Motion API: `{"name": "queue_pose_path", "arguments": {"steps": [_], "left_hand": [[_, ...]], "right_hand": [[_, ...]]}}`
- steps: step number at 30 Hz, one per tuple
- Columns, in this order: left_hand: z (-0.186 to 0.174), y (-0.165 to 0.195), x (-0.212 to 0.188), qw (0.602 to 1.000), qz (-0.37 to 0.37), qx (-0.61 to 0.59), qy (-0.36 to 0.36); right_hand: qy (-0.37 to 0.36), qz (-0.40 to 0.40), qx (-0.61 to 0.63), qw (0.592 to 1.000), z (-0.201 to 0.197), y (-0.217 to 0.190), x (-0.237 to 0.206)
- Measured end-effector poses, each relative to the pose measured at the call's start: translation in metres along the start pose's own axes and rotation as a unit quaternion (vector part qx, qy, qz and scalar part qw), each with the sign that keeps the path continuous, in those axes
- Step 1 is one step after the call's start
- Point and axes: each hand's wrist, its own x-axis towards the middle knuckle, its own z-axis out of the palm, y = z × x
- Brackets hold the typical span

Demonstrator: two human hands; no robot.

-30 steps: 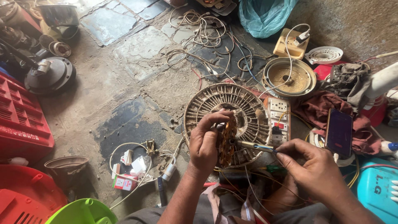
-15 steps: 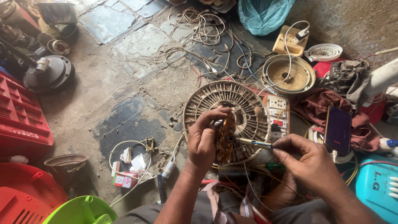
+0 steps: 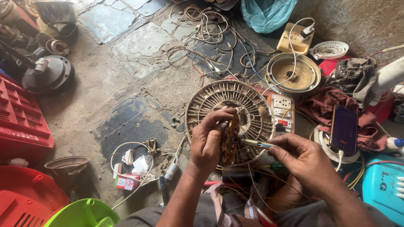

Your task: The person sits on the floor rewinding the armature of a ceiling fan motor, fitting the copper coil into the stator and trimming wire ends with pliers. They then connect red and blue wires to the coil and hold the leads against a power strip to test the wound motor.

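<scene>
Both hands on work: copper-wound coil (image 3: 230, 138) within left fingers (image 3: 219, 122); screwdriver (image 3: 256, 144) in right fingers (image 3: 286, 147).

copper coil (image 3: 229, 138) in left hand (image 3: 207, 141)

A red crate (image 3: 21, 122) sits far left, a blue bag (image 3: 267, 14) far off, and a phone (image 3: 344, 129) lies right.

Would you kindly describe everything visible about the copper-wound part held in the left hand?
The copper-wound part is a ring-like motor winding, orange-brown coils on a dark core, seen nearly edge-on and held upright. The left hand grips it from the left, fingers curled over its top. The right hand presses a thin metal-tipped tool against its right side. It hangs above the round ribbed fan grille on the floor; thin wires trail below it.
</scene>
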Motion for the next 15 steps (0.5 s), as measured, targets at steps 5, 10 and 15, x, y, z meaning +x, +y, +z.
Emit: {"name": "queue_pose_path", "arguments": {"steps": [5,10,15], "left_hand": [[-0.002,-0.006,0.0,0.995,-0.004,0.101,-0.005],[-0.008,-0.024,0.0,0.995,-0.078,0.034,-0.05],[-0.009,-0.031,-0.003,0.99,-0.127,-0.037,-0.058]], "right_hand": [[-0.012,-0.007,0.034,0.999,-0.002,0.006,0.007],[-0.029,-0.047,0.007,0.998,-0.004,0.006,0.007],[0.095,-0.225,-0.147,0.959,-0.005,-0.013,-0.022]]}}
